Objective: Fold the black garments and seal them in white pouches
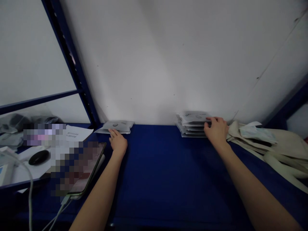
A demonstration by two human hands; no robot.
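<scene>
Two piles of flat, pale translucent plastic packets lie at the back of the blue shelf, against the white wall. My left hand (117,141) rests its outstretched fingers on the front edge of the low left pile (124,125), which has a round dark mark on top. On the right stands a taller stack of packets (192,120), with dark print on its uppermost one. My right hand (218,130) is at that stack's right side, thumb and index finger apart and touching the top packet's corner. The farther fingers of this hand are partly hidden.
A phone (88,170) with a white charging cable (31,199) lies at the left. Beyond it are a black mouse (39,157) and white papers (81,131). Beige cloth bags (286,144) are heaped at the right. A blue upright post (77,70) rises at the left.
</scene>
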